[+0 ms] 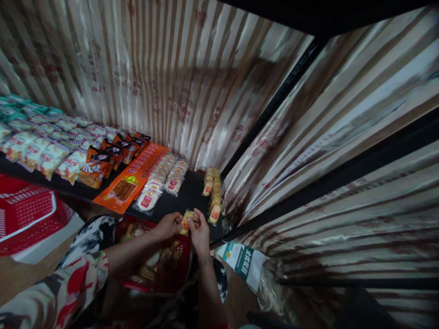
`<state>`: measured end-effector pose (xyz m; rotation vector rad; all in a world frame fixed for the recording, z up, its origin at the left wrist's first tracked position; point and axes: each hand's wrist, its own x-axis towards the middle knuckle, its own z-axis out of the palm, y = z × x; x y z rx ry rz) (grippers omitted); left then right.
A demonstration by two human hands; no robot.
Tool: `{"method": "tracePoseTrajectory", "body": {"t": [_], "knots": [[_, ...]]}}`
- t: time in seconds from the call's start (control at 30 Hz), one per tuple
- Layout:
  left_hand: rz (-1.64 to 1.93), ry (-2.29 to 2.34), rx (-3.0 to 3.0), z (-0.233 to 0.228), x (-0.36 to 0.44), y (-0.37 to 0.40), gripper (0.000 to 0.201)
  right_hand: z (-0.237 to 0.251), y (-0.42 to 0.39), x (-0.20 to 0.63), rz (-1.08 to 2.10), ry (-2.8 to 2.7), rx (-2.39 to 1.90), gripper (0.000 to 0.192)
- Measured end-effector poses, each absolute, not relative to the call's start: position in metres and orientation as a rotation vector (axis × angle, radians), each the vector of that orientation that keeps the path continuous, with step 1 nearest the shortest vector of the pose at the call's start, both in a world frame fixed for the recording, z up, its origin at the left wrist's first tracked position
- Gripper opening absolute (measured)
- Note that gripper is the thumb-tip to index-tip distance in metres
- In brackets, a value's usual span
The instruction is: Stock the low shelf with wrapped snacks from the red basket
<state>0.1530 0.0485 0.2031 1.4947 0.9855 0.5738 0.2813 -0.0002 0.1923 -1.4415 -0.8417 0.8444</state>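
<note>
My left hand (168, 225) and my right hand (200, 233) meet at the front edge of a black shelf (187, 194), both gripping one small yellow snack packet (186, 221). Just right of it, a column of similar yellow packets (213, 194) runs back along the shelf. Below my hands a red basket (178, 269) holds several more packets. My left arm wears a red, white and black patterned sleeve (68, 283).
The shelf carries rows of white-and-red packets (161, 180), a flat orange packet (132, 180), dark orange bags (103, 164) and pale packets (37, 146) further left. Striped curtain (164, 77) hangs behind and at right. Stacked red baskets (27, 214) stand at lower left.
</note>
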Motion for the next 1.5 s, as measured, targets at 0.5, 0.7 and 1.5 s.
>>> {"method": "tracePoseTrajectory", "body": {"t": [0.5, 0.7, 1.5], "knots": [[0.675, 1.137, 1.724, 0.184, 0.196, 0.078, 0.012, 0.183, 0.003, 0.278, 0.37, -0.948, -1.734, 0.035], [0.667, 1.2, 1.821, 0.188, 0.212, 0.092, 0.012, 0.18, 0.014, 0.28, 0.305, -0.978, -1.769, 0.042], [0.503, 1.376, 1.998, 0.202, 0.281, 0.139, 0.013, 0.154, 0.056, 0.312, 0.162, -1.129, -1.716, 0.056]]}}
